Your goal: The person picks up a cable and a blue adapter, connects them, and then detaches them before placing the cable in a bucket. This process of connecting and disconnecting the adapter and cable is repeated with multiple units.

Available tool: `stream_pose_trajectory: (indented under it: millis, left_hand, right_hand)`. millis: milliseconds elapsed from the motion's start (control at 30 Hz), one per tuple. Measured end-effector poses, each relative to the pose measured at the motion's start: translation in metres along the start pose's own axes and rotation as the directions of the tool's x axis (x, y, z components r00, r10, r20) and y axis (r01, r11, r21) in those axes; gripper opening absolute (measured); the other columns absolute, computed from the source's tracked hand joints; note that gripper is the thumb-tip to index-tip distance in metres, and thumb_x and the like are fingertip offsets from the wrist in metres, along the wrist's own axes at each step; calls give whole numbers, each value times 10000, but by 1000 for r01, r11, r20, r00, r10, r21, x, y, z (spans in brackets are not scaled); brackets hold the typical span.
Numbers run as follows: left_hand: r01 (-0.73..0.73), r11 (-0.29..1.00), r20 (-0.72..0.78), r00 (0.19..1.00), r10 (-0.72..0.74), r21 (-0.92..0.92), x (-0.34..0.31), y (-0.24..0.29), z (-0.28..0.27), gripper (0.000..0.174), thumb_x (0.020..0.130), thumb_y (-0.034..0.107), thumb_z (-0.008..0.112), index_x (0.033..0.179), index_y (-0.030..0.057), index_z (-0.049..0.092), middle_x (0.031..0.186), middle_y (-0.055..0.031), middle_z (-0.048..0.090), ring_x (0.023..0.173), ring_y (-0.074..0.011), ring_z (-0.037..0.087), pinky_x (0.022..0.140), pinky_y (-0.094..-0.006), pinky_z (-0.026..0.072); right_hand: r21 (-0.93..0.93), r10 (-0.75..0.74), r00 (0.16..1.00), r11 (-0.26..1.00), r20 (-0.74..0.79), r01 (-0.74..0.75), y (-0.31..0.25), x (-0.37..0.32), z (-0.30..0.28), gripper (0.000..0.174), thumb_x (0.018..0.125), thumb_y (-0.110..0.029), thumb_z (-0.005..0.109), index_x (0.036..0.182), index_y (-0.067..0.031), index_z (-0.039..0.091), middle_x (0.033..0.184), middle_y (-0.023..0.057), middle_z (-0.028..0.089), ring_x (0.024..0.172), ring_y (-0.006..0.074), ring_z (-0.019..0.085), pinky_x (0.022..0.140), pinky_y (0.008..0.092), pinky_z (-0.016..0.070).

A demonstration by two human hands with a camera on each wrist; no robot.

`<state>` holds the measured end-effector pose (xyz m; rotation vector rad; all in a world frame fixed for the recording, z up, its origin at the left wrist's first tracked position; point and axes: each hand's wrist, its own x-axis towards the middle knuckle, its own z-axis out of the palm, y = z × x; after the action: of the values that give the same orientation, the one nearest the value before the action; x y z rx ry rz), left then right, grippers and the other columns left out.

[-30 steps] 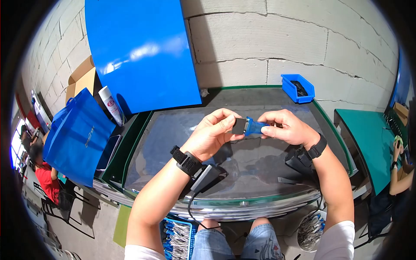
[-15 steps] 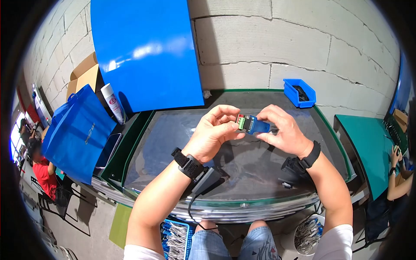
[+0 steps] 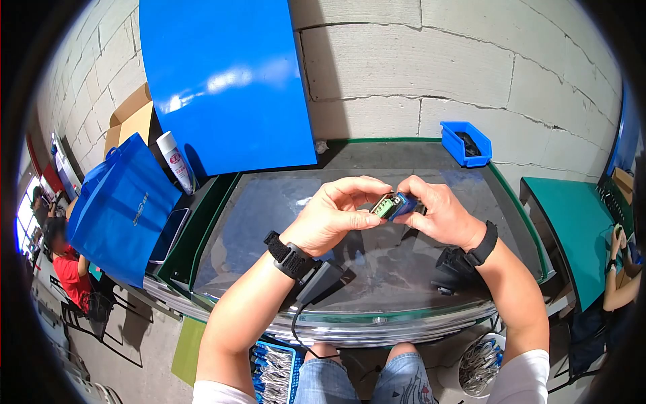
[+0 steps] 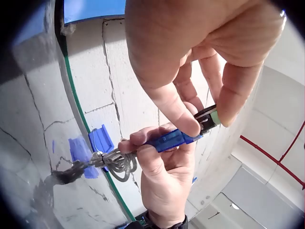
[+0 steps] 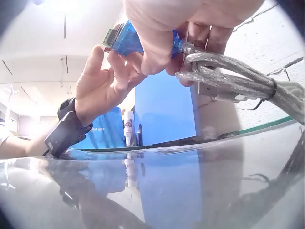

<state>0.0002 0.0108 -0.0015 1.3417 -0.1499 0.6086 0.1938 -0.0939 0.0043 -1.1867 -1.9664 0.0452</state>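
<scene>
Over the table [image 3: 296, 283], both hands meet at a translucent blue cable connector [image 4: 167, 141] with a small black-and-green terminal block [image 3: 383, 207] at its end. My left hand [image 3: 323, 214] pinches the terminal block between thumb and fingertip, with the green face turned toward the head camera. My right hand [image 3: 441, 214] grips the blue connector with thumb and fingers. Out of the connector's back runs a clear-jacketed grey cable [image 5: 228, 67], folded in a bundle and bound with a black tie. The right fingers hide part of the connector.
A blue bin [image 3: 466, 145] with black pieces stands at the table's back right. At the left are a blue bag [image 3: 124, 209], a spray can [image 3: 176, 163] and a big blue panel [image 3: 229, 87]. Below are a basket [image 3: 296, 377] and a bucket [image 3: 464, 377] of cables.
The terminal block and connector have turned so the green face now shows more. Both hands have come slightly lower, and the right fingers have closed in around the blue connector.
</scene>
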Motion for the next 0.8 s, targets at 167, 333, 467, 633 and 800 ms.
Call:
stream_pose_trajectory:
  millis: [167, 333, 467, 633, 800]
  left_hand:
    - [4, 1000, 13, 1000, -4, 6, 0, 1, 2, 335, 733, -61, 669, 1039, 59, 607, 1091, -106, 554, 927, -195, 593, 790, -325, 524]
    - [3, 1000, 11, 1000, -3, -10, 0, 2, 0, 328, 740, -50, 665, 1029, 66, 564, 1079, -94, 545, 906, -184, 589, 774, -324, 513]
    - [-41, 999, -47, 998, 40, -20, 3, 2, -2, 357, 746, -38, 665, 1045, 84, 512, 1071, -79, 539, 902, -165, 583, 778, -318, 509]
    - [-3, 1000, -131, 991, 4, 5, 3, 3, 1, 373, 747, -9, 682, 1058, 91, 501, 1034, -53, 548, 902, -141, 578, 788, -308, 511]
    - [32, 998, -193, 981, -22, 52, 3, 3, 1, 373, 750, 13, 697, 1060, 84, 503, 967, -24, 566, 889, -115, 576, 789, -298, 512]
  right_hand:
    - [-33, -16, 1000, 999, 12, 16, 0, 0, 0, 310, 712, -78, 707, 908, -40, 470, 767, 137, 577, 694, 304, 593, 611, 350, 461]
    - [-69, -15, 1000, 997, -8, 15, -4, -1, -1, 299, 730, -82, 686, 957, -45, 495, 823, 135, 590, 718, 317, 600, 620, 361, 472]
    - [-63, -92, 992, 994, -86, 87, -2, 0, 2, 322, 743, -81, 669, 1024, -53, 515, 871, 126, 596, 727, 321, 601, 621, 363, 479]
    - [-154, -66, 994, 987, -89, 52, -11, 1, -3, 336, 744, -99, 671, 1056, -61, 551, 862, 111, 591, 705, 308, 597, 606, 359, 478]
    - [-231, -67, 989, 972, -128, 36, -13, 0, -3, 329, 735, -110, 676, 1045, -67, 575, 825, 109, 579, 682, 301, 588, 593, 363, 473]
